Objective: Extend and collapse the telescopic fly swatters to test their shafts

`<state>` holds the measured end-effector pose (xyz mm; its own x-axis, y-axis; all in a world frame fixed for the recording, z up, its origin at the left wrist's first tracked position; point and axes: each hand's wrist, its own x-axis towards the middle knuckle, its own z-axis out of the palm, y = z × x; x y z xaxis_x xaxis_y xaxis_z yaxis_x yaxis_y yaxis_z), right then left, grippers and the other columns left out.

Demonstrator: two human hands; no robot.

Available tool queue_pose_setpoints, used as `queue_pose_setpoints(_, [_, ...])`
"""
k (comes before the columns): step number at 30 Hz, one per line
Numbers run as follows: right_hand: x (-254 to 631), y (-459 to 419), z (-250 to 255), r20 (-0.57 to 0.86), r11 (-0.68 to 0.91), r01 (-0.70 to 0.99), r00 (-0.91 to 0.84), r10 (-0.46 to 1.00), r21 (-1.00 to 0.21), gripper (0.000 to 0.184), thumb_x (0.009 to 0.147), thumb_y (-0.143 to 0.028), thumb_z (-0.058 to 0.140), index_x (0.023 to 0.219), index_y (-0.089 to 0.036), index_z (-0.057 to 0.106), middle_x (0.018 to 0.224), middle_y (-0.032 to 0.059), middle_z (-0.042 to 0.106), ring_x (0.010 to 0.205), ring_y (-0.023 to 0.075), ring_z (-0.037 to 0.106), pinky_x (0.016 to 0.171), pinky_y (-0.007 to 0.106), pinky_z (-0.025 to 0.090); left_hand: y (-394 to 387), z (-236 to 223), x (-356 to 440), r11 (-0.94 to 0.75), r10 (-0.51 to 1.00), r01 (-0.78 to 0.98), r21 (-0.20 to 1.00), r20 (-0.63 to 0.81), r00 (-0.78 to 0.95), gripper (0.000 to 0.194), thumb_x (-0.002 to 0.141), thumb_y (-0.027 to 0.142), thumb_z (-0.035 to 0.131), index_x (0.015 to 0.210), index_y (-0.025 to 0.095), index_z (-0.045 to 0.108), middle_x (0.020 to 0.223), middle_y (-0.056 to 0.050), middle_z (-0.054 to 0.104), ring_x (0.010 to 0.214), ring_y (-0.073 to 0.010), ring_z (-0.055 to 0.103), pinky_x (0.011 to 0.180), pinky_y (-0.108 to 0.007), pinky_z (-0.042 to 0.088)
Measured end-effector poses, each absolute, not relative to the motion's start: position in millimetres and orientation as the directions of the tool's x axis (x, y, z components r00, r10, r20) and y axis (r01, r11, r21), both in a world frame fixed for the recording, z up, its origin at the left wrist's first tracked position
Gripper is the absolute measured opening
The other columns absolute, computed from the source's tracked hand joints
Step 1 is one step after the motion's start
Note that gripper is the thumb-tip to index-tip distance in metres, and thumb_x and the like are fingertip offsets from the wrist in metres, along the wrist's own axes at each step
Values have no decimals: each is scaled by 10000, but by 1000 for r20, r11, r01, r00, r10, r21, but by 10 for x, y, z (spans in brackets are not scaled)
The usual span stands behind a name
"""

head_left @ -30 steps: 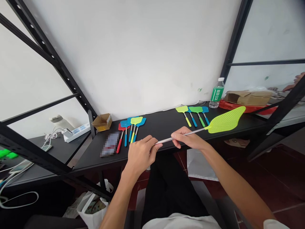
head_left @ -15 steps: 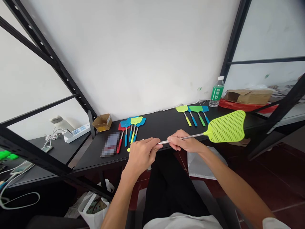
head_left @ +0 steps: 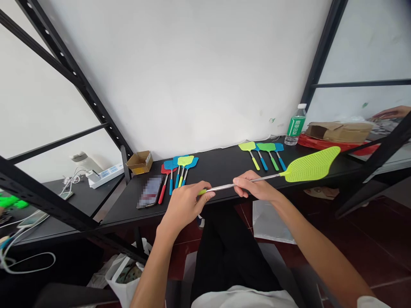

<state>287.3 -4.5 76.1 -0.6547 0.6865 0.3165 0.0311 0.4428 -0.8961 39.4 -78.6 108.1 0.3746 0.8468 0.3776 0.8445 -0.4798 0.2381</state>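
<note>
- Holds yellow-green fly swatter with both hands at the front edge of the black bench; points grip end left and perforated head right, toward the bench's right end.
- Grasps the yellow-green grip in left hand, with fingers curled and thumb closed against it.
- Pinches the metal rod between thumb and fingers of right hand, partway between grip and head; curls the remaining fingers loosely.
- Shows, left of the bench's middle, overlapping swatters with heads toward the back edge: red swatter, blue swatters and yellow-green swatter. Hides some handle ends behind left hand.
- Shows, near the back edge on the right, a second row: lime swatter, green swatter and two blue ones.
- Carries smartphone, screen blurred, near the front edge, just left of the red swatter.
- Carries small open cardboard box at the back left corner.
- Carries labelled water bottle, standing, at the back edge toward the right end.
- Shows co-worker's hand at far right, beyond torn carton.
</note>
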Motion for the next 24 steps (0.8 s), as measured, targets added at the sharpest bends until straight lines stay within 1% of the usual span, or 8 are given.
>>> queue_pose_setpoints(2, [2877,-29,744,330,427,8,-621,710,-904,562,992,-481,479,542,-156,568,494,6,517,486,113,455,534,272,338,-781,1069,372,-461,840,853,246,432,329,247,972,458,537,1092,259,623,824,23,696,627,-140,575,615,-258,369])
queue_pose_setpoints(4, [2863,-35,737,335,424,-1,-615,714,-906,573,991,-495,478,535,-158,563,486,6,512,483,115,455,535,275,340,-776,1051,379,-475,813,848,235,486,320,231,951,444,582,1076,253,618,892,9,706,681,-146,601,658,-262,402])
queue_pose_setpoints(6, [2835,-59,742,324,423,7,-633,704,-906,575,989,-501,480,536,-158,569,485,6,514,479,115,454,533,276,338,-769,1034,412,-507,784,835,212,515,345,194,950,417,590,1031,244,624,896,-5,699,740,-161,618,693,-268,419])
queue_pose_setpoints(10, [2788,-107,767,305,424,27,-655,692,-905,580,990,-505,481,535,-158,577,481,6,509,474,112,452,526,274,332,-754,1015,478,-551,758,812,190,522,392,191,971,401,552,963,231,638,853,-20,679,743,-166,609,687,-273,419])
queue_pose_setpoints(14, [2785,-124,783,300,430,38,-661,688,-902,581,996,-509,466,546,-159,580,476,0,497,478,112,448,526,272,329,-747,1012,482,-561,745,811,166,528,407,235,998,395,497,960,222,651,847,-28,684,725,-166,599,678,-285,404])
queue_pose_setpoints(18, [2809,-144,810,301,451,45,-683,665,-891,574,1008,-504,435,579,-157,591,499,0,506,502,116,464,540,270,339,-749,1005,471,-584,726,801,134,528,441,281,1028,339,423,943,212,659,802,-26,685,685,-164,573,666,-299,375])
queue_pose_setpoints(21, [2833,-165,842,303,490,65,-713,633,-870,557,1012,-497,427,612,-155,610,521,4,527,519,119,475,543,268,342,-751,998,450,-566,744,812,140,512,430,328,1034,297,383,889,210,664,733,-25,665,662,-170,551,643,-301,354])
queue_pose_setpoints(24, [2855,-179,858,295,514,91,-728,619,-853,539,1010,-493,432,645,-152,633,545,10,554,530,123,496,547,267,351,-759,1009,424,-532,784,832,156,463,414,364,1032,291,367,839,210,665,671,-26,626,649,-176,553,626,-297,347])
